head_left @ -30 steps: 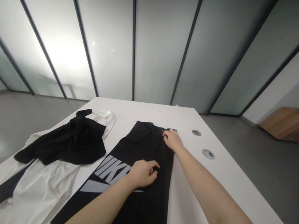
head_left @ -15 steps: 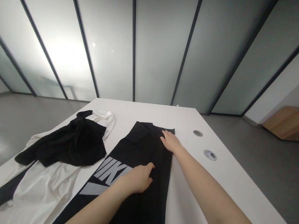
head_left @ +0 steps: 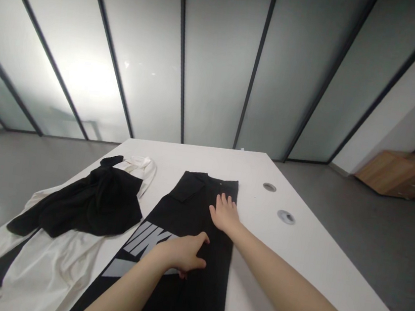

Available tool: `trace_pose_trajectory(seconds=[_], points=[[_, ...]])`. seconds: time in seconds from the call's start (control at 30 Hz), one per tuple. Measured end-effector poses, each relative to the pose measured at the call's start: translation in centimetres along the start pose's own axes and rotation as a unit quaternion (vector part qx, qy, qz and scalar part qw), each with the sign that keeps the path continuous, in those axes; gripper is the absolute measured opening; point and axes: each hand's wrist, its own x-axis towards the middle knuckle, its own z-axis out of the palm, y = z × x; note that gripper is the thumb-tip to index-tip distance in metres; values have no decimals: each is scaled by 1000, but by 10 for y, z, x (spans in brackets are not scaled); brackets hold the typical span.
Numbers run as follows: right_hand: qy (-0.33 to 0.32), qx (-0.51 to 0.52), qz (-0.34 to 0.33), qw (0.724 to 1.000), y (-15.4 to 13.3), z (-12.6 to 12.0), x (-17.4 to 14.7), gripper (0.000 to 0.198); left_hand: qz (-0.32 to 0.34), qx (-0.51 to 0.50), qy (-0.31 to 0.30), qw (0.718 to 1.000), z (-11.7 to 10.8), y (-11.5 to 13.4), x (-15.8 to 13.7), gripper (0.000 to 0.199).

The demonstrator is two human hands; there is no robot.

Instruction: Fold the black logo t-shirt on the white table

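Note:
A black T-shirt (head_left: 200, 210) with large grey lettering lies lengthwise on the white table, a sleeve folded in across its upper left. My right hand (head_left: 226, 213) rests flat on the upper right of the shirt, fingers spread. Nearer to me, my left hand (head_left: 185, 253) is over the middle of the shirt, covering part of the lettering. Its thumb and forefinger stand apart, and its other fingers are mostly hidden beneath the hand. Neither hand shows cloth gripped in it.
To the left, a crumpled black garment (head_left: 98, 202) lies on top of a white garment (head_left: 51, 267). Two round cable holes, a far one (head_left: 269, 187) and a nearer one (head_left: 286, 217), are set in the white table (head_left: 303, 270). A wooden cabinet (head_left: 396, 173) stands beyond at right.
My right hand has slid from the shirt's far right corner toward me. My left hand has moved slightly nearer, its thumb and forefinger wider apart. The view has shifted a little.

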Motion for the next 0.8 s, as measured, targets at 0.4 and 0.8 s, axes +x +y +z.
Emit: trace_pose_trajectory(seconds=[0.4,0.8], points=[[4,-17,-2,1000,14,-9,44,74,-3,-75,31,997,21,0,-10,51],[82,-17,-21,996,12,-14,66,59,14,-151,36,988,58,-12,-40,51]])
